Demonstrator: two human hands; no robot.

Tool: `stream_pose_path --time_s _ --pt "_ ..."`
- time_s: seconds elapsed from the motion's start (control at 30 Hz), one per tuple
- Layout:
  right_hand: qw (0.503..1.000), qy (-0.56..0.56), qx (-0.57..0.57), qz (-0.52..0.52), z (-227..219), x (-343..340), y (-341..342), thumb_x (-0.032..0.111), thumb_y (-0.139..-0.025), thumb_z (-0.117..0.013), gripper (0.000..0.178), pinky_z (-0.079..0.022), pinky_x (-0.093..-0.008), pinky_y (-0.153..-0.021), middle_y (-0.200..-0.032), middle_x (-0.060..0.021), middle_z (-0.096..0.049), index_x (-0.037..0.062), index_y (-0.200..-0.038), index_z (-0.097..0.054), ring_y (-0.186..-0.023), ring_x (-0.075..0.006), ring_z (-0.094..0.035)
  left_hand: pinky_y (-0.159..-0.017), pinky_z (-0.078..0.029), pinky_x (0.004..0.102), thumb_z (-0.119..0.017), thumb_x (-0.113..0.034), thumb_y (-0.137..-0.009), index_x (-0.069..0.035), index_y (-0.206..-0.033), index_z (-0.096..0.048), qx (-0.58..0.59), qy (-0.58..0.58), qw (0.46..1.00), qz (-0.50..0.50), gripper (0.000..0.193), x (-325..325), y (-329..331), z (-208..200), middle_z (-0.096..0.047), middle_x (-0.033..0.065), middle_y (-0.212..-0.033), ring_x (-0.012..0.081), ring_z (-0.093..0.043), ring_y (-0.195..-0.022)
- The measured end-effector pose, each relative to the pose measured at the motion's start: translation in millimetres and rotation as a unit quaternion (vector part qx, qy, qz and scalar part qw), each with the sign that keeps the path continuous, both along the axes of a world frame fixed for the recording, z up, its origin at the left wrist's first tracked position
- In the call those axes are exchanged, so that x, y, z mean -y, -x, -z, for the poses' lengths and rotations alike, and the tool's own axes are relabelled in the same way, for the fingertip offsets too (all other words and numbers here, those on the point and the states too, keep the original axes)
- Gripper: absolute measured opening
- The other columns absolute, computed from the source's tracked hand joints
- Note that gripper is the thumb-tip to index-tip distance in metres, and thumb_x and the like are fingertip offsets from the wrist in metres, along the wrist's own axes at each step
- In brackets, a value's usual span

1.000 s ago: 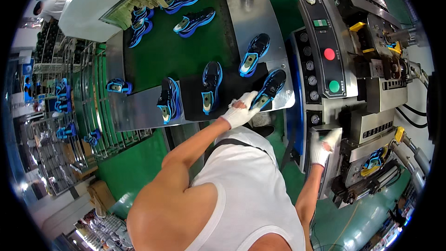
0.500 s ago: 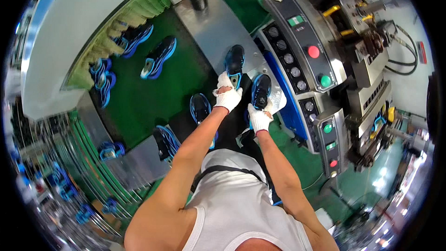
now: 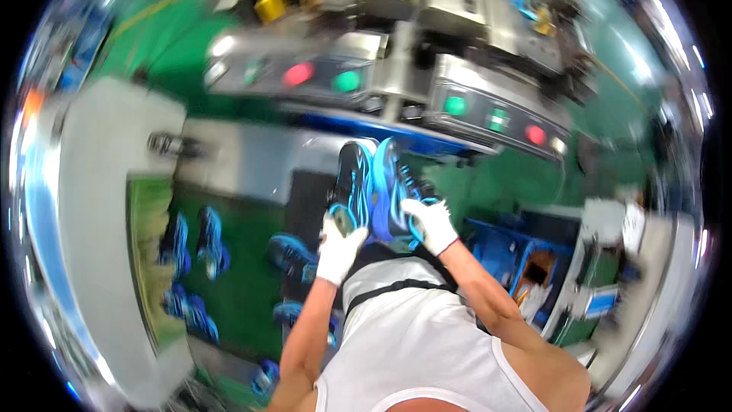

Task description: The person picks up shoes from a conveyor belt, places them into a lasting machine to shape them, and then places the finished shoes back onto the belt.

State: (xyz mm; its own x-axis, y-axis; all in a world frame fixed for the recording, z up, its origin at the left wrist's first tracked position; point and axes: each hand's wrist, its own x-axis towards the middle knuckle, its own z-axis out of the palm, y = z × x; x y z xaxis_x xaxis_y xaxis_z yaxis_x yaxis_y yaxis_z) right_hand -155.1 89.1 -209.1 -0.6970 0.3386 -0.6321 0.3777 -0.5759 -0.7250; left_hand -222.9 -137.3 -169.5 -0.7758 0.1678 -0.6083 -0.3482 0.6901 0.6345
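The white-gloved left hand [image 3: 339,249] curls closed round the heel of one black-and-blue sports shoe [image 3: 352,183] while the white-gloved right hand [image 3: 431,226] grips its mate [image 3: 386,197], tilted sole-inward, each shoe lying straight ahead of its nearer hand, long axes near-parallel, toes away toward the steel machine [image 3: 450,11].

Pretty basic kit: white tank top [image 3: 427,366] (shoulders totally bare), dark waistband [image 3: 404,286], plus white gloves [image 3: 332,264] on left hand [image 3: 341,248] and right hand [image 3: 431,225].
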Motion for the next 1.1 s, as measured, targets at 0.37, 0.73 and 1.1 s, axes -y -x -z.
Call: stream_pose_path --time_s 0.37,0.73,1.1 --pt "0.857 -0.067 0.007 0.511 -95.8 -129.9 -295.4 0.025 -0.081 -0.089 0.024 -0.031 -0.0284 -0.044 -0.067 0.0036 -0.059 0.009 -0.08 -0.071 -0.049 -0.0065 -0.042 -0.087 -0.051 0.0395 -0.082 -0.019 -0.079 0.002 -0.122 -0.054 -0.018 -0.227 0.885 0.407 0.055 -254.1 -133.9 -76.1 -0.064 0.0135 -0.104 0.0226 -0.061 -0.096" --pt "0.537 -0.43 0.503 0.524 -141.0 -285.9 -565.5 0.04 -0.076 -0.086 0.083 -0.046 -0.0454 -0.108 -0.13 -0.0208 -0.068 -0.003 -0.141 -0.056 -0.121 -0.0316 -0.065 -0.119 -0.036 0.0448 -0.066 -0.029 -0.088 0.011 -0.154 -0.026 -0.171 -0.346 0.597 0.704 0.087 -619.1 -382.1 -70.9 -0.04 0.0392 -0.149 0.0468 -0.042 -0.142" --pt "0.567 -0.642 0.255 0.448 -130.0 -330.7 -467.1 0.025 -0.096 -0.076 0.064 -0.051 -0.0388 -0.107 -0.144 -0.0234 -0.058 -0.009 -0.144 -0.051 -0.124 -0.0308 -0.062 -0.116 -0.037 0.0553 -0.064 -0.032 -0.092 0.0 -0.156 -0.037 -0.144 -0.278 0.687 0.656 0.076 -521.0 -284.1 -20.6 -0.047 0.0277 -0.153 0.0422 -0.049 -0.14"
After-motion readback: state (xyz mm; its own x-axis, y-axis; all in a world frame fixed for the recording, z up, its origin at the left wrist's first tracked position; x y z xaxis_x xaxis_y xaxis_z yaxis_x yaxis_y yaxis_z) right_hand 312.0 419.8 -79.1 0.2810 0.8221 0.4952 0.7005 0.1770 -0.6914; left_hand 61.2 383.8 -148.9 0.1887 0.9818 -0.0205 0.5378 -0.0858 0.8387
